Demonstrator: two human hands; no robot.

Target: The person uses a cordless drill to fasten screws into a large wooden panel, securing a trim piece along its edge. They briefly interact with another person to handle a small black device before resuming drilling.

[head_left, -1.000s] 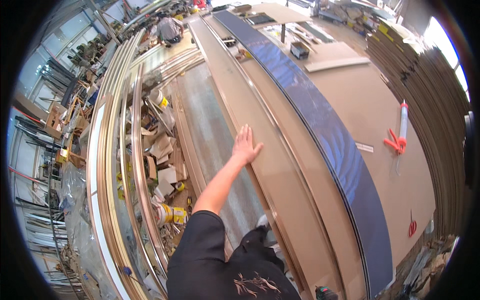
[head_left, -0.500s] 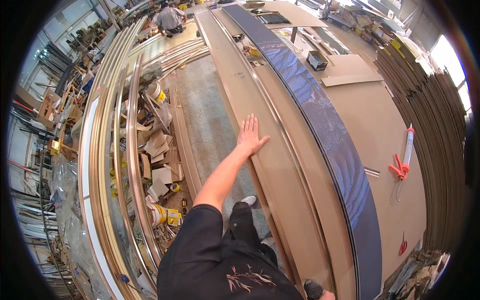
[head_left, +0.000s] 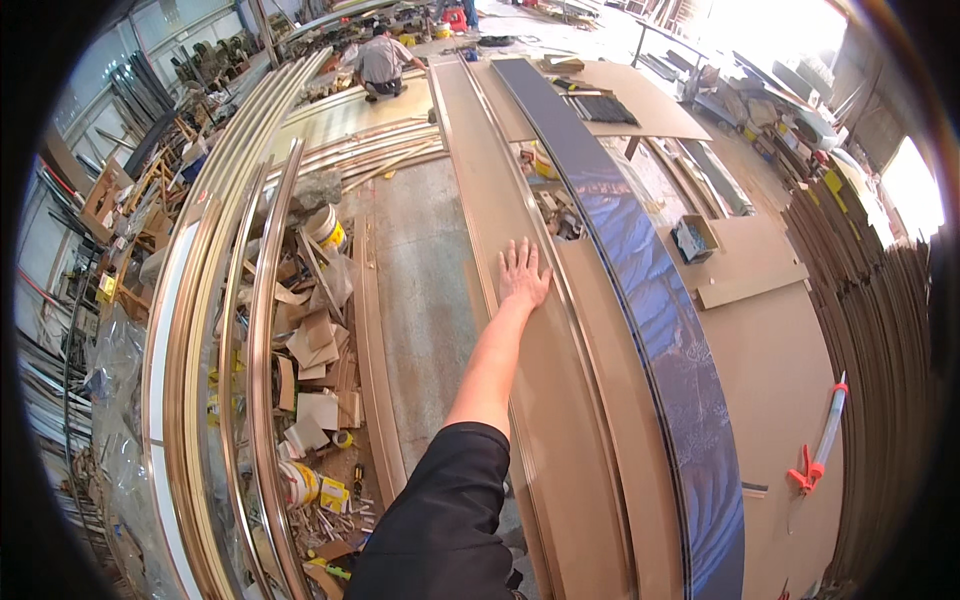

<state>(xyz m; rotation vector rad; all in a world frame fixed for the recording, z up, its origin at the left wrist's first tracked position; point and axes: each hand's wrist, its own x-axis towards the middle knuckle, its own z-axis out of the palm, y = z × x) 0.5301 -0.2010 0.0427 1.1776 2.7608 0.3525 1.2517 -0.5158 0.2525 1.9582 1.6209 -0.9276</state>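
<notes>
Left hand (head_left: 524, 277) lies flat, unclenched and spread on the long brown panel (head_left: 560, 420), left of the blue panel (head_left: 665, 320)

The left hand (head_left: 525, 278) lies spread and seemingly flat.

A pale panelled wall (head_left: 155, 42) runs along the left, with dark lengths (head_left: 132, 100) leaning near it; a slim post (head_left: 264, 35) stands toward its far end; grey concrete floor (head_left: 422, 245), stained and scuffed, shows in the middle, and brighter floor stretches away at the back; strong white light fills a broad opening (head_left: 790, 25) at upper right, too overexposed to tell its kind; a smaller glaring window (head_left: 915, 185) sits lower, beyond a tall stack of brown sheets (head_left: 890, 310).
</notes>
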